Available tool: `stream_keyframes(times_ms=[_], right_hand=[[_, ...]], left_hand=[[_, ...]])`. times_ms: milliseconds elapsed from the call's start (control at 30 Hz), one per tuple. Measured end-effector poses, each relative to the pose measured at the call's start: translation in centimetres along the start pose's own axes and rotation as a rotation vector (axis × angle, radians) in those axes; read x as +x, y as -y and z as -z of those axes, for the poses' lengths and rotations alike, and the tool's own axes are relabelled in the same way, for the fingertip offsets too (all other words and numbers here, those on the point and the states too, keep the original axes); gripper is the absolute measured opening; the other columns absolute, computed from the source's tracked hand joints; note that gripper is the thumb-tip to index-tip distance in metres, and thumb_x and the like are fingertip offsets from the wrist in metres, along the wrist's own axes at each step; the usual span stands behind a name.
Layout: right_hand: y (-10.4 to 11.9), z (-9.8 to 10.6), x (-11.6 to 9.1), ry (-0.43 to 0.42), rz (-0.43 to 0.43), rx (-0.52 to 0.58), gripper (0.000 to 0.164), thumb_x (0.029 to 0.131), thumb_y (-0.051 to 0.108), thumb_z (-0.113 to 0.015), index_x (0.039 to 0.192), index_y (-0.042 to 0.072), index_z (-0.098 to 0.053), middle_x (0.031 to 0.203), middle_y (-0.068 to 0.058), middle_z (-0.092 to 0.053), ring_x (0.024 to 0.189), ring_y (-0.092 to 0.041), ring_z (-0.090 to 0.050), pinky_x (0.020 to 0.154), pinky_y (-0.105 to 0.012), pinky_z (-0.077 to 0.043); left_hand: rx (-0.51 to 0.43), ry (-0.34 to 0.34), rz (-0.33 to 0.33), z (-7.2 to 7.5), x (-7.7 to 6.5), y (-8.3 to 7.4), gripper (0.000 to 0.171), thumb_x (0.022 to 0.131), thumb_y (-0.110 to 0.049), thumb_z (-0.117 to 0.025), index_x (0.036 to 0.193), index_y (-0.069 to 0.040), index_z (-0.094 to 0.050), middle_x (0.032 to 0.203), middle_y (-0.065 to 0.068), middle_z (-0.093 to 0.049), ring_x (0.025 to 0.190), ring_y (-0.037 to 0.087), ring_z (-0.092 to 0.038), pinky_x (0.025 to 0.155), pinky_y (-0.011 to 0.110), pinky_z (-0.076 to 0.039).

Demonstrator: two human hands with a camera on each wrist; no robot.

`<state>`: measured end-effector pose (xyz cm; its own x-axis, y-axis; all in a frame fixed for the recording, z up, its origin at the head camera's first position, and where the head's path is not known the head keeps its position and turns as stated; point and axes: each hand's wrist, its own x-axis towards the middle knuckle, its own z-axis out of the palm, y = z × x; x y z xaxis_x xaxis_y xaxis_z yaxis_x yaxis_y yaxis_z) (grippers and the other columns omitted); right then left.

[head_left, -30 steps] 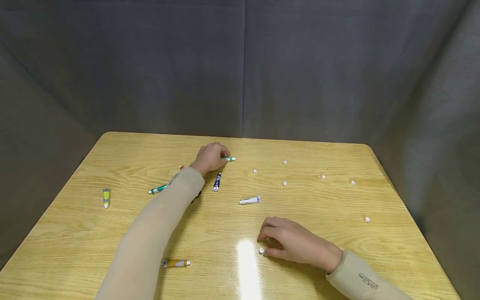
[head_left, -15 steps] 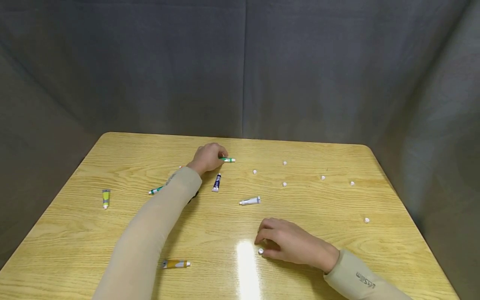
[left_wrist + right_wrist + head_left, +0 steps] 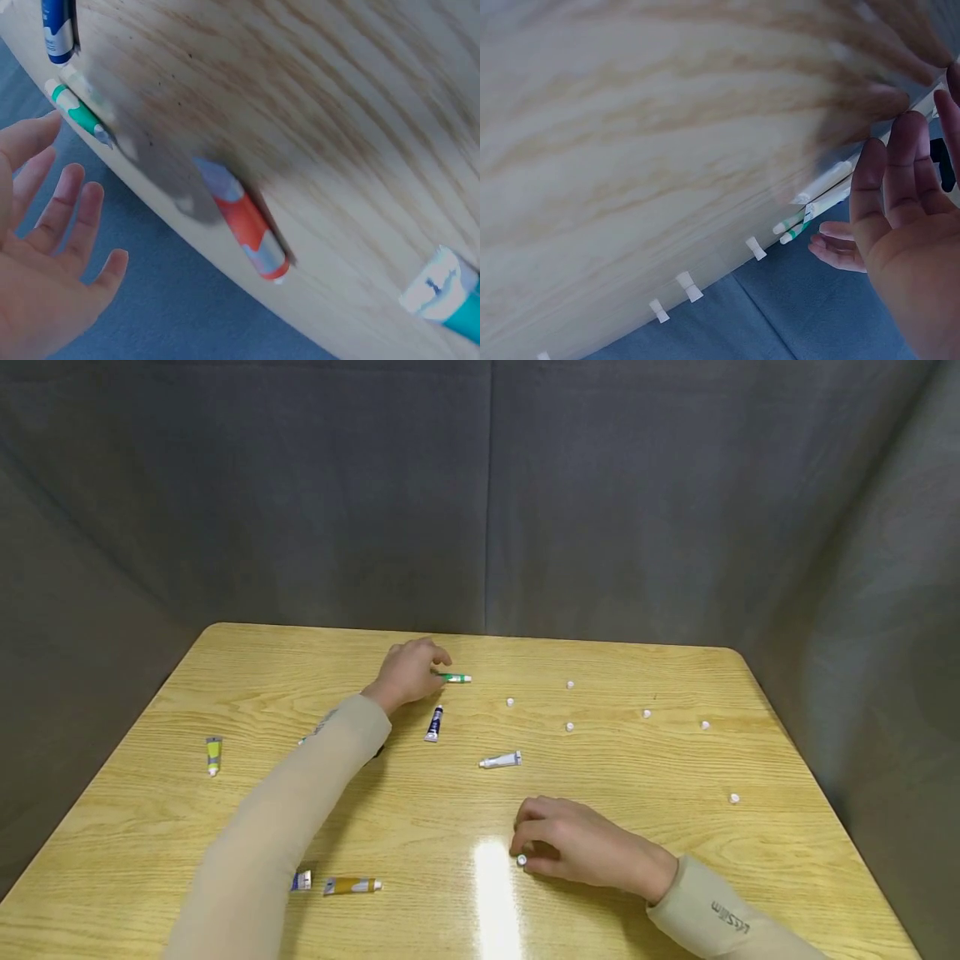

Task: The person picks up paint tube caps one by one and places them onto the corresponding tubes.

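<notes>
Toward the back of the table my left hand is at the green paint tube, which lies flat with its white-capped end pointing right. In the left wrist view, the fingers are loosely spread and a gap shows between them and the green tube. A dark blue paint tube lies just nearer. My right hand rests low over the front of the table, fingers bent loosely. A small white cap sits by its thumb tip; no pinch on it shows.
A white tube lies mid-table, ochre and lime tubes further left. A blue tube is partly behind the left forearm. The red tube shows in the left wrist view. Several white caps are scattered right.
My left hand has drawn slightly left, and its fingers have come away from the green tube. The forearm's shift uncovers a blue tube's end. My right hand has barely moved.
</notes>
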<state>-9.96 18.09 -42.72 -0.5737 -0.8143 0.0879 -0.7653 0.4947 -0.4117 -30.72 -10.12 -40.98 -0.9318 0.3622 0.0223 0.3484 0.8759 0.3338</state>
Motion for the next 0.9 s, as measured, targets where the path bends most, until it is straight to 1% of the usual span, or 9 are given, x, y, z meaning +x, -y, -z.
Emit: stream_keyframes(times_ms=[133,267,333,533,700,833,900], right_hand=[[0.0,-0.1,0.1,-0.007,0.007,-0.008,0.009,0.091,0.023,-0.08,0.098,0.023,-0.076,0.103,0.011,-0.063,0.082,0.0,-0.05,0.076,-0.014,-0.046],[0.0,-0.1,0.2,0.0,-0.011,-0.006,0.007,0.092,0.022,-0.079,0.097,0.023,-0.076,0.102,0.013,-0.063,0.083,0.0,-0.051,0.077,-0.015,-0.047],[-0.1,-0.1,0.2,-0.002,-0.013,-0.007,0.006,0.092,0.021,-0.079,0.097,0.022,-0.075,0.101,0.013,-0.064,0.082,0.001,-0.052,0.077,-0.015,-0.047],[0.0,0.2,0.3,-0.017,-0.008,-0.005,0.005,0.093,0.018,-0.076,0.097,0.02,-0.073,0.101,0.013,-0.068,0.084,0.0,-0.057,0.08,-0.017,-0.051],[0.0,0.6,0.3,-0.031,-0.023,0.007,0.007,0.093,0.015,-0.075,0.098,0.019,-0.072,0.101,0.012,-0.07,0.088,-0.002,-0.062,0.083,-0.02,-0.054],[-0.1,0.9,0.2,-0.039,-0.034,0.058,0.01,0.093,0.011,-0.073,0.1,0.018,-0.071,0.101,0.01,-0.071,0.088,-0.002,-0.062,0.082,-0.021,-0.056],[-0.2,1.0,0.1,-0.049,-0.034,0.094,0.013,0.093,0.007,-0.072,0.1,0.017,-0.071,0.099,0.01,-0.07,0.087,-0.004,-0.062,0.08,-0.021,-0.056]], left_hand=[[0.008,-0.009,-0.02,0.5,-1.0,0.0,0.034,0.094,-0.022,-0.076,0.126,-0.012,-0.073,0.122,0.008,-0.069,0.115,0.029,-0.065,0.107,0.05,-0.043],[0.018,-0.012,-0.035,0.5,-1.9,0.0,0.032,0.093,-0.027,-0.078,0.12,-0.011,-0.076,0.117,0.008,-0.071,0.11,0.029,-0.066,0.103,0.05,-0.045],[0.027,0.001,-0.038,0.4,-2.3,0.0,0.033,0.092,-0.03,-0.078,0.12,-0.011,-0.076,0.114,0.008,-0.072,0.107,0.028,-0.067,0.101,0.049,-0.046],[0.052,0.074,-0.02,0.2,-3.3,-0.4,0.042,0.091,-0.039,-0.079,0.122,-0.011,-0.074,0.107,0.006,-0.071,0.098,0.024,-0.065,0.096,0.048,-0.044],[0.073,0.111,-0.017,-0.1,-4.1,-0.6,0.046,0.088,-0.043,-0.081,0.12,-0.01,-0.073,0.108,0.005,-0.071,0.1,0.025,-0.064,0.099,0.049,-0.043],[0.074,0.122,-0.029,-0.4,-4.6,-0.5,0.044,0.088,-0.042,-0.081,0.118,-0.011,-0.074,0.106,0.004,-0.07,0.095,0.022,-0.064,0.098,0.049,-0.044],[0.073,0.117,-0.042,-0.5,-4.9,-0.4,0.04,0.089,-0.039,-0.081,0.116,-0.011,-0.074,0.102,0.003,-0.07,0.091,0.02,-0.063,0.096,0.048,-0.045]])
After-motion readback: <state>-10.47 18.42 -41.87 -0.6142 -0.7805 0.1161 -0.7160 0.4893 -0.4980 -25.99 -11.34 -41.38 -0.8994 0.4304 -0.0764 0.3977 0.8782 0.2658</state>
